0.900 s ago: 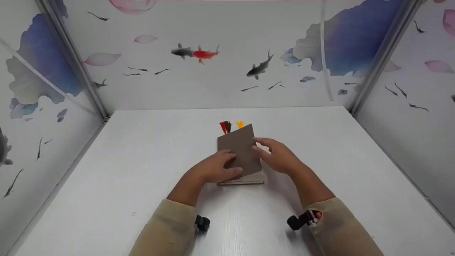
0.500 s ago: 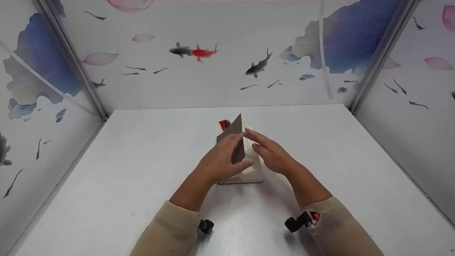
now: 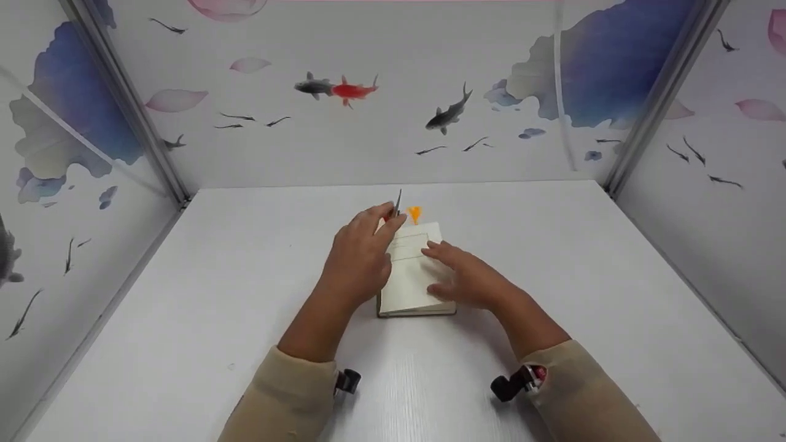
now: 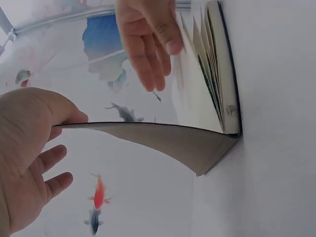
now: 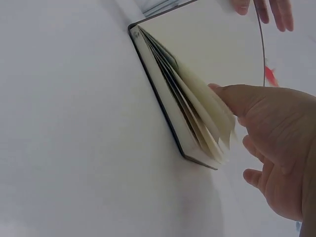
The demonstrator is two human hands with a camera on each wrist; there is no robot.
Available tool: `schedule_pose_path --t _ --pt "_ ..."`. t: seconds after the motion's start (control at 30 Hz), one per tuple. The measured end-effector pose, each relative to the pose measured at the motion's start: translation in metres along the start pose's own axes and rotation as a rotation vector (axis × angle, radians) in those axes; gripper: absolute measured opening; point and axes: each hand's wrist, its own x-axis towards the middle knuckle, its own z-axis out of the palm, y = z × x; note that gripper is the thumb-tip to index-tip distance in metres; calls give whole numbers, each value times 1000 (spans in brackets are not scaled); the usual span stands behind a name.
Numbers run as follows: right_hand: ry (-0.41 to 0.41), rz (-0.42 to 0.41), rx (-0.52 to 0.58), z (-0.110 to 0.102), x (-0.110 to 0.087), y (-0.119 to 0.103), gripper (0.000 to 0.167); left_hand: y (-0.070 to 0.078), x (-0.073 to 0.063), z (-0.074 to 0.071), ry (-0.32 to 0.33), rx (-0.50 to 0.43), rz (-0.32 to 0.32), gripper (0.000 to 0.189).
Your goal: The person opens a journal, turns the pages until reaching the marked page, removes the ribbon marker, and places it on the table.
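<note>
A notebook (image 3: 405,282) lies on the white table with its front cover raised and its cream pages showing. My left hand (image 3: 357,261) pinches the free edge of the brown cover (image 4: 163,138), which stands up and bends in the left wrist view. My right hand (image 3: 470,276) is over the right side of the pages with its fingers loosely extended. In the right wrist view its thumb (image 5: 229,94) touches a lifted page (image 5: 205,98). Several inner leaves fan apart below. An orange tassel (image 3: 415,213) sticks out beyond the notebook's top edge; a red one is mostly hidden behind my left hand.
The white table (image 3: 233,294) extends around the notebook. Printed panels with fish and petals, such as the back wall (image 3: 381,147), enclose it at the back and both sides. A small black camera (image 3: 350,380) sits at the left sleeve, another device (image 3: 513,383) at the right.
The brown cover has swung up and leftward off the pages, baring them. My left hand moved up and left with it; my right hand shifted slightly lower, onto the pages.
</note>
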Motion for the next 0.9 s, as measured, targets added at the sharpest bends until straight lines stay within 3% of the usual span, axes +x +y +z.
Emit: schedule_pose_path --t 0.17,0.4,0.9 --pt "-32 -17 -82 4 0 6 78 -7 -1 -5 -3 81 -65 73" --pt "-116 -10 -146 7 -1 6 74 -25 -10 -4 -8 119 -154 84" --pt "-167 60 -167 8 -1 0 69 -51 -24 14 -199 171 -231 89"
